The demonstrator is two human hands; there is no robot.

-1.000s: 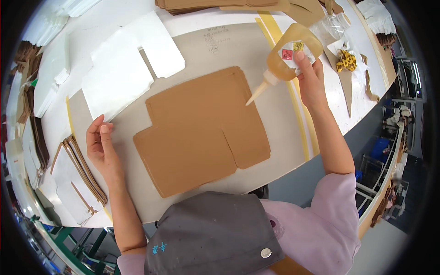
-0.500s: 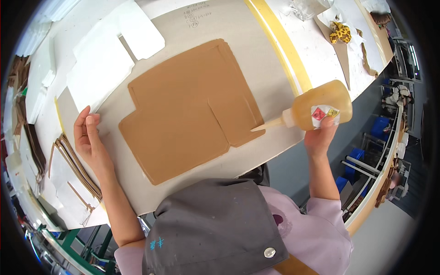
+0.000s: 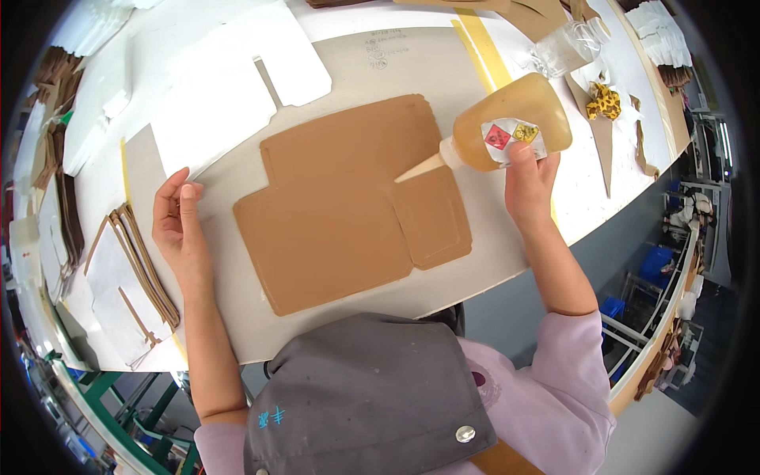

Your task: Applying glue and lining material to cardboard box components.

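Observation:
A flat brown cut-out panel (image 3: pixel 332 229), like leather, with a narrow slit and a notched corner, lies on the grey board (image 3: pixel 237 293) before me. My right hand (image 3: pixel 529 186) is closed round a squeeze bottle (image 3: pixel 507 111) of amber liquid, tilted with its long pale nozzle (image 3: pixel 419 168) down to the left. The nozzle tip is over the panel near the slit's upper end; I cannot tell whether it touches. My left hand (image 3: pixel 180 222) is left of the panel, fingers loosely bent and apart, holding nothing. Its fingertips are close to the white sheet's lower edge.
White cut sheets (image 3: pixel 214 95) spread at the upper left. A stack of brown-edged pieces (image 3: pixel 142 269) stands at the left. Yellow tape (image 3: pixel 484 55) runs along the board's right part. A clear plastic bottle (image 3: pixel 570 47) and a yellow-and-black spotted cloth (image 3: pixel 605 101) lie at the upper right.
The bottle in my right hand has moved left and away from me, its tip going from the panel's right edge to the slit's upper end. The whole view has shifted slightly.

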